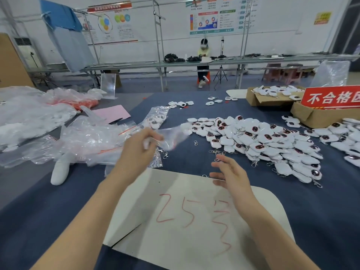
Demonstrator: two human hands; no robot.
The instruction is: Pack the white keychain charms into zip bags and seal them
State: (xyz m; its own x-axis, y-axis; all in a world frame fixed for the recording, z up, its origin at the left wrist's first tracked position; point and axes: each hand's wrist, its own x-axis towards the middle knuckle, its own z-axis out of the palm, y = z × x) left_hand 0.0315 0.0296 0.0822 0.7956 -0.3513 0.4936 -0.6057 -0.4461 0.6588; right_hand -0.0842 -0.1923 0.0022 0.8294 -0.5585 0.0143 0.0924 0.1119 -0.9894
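Note:
My left hand (139,148) holds a clear zip bag (171,138) up over the blue table; the bag is blurred and its contents cannot be made out. My right hand (228,174) hovers open and empty over the far edge of the white card, its fingers pointing left. A big heap of white keychain charms (259,141) with dark red faces lies to the right of both hands. Several loose metal clasps (216,152) lie between the heap and my right hand. A filled zip bag (156,118) lies beyond my left hand.
A white card (194,221) marked in red lies in front of me. Crumpled clear plastic bags (87,139) cover the left side. Cardboard boxes (270,98) with more charms and a red sign (331,97) stand at the far right. A person sits at a far bench.

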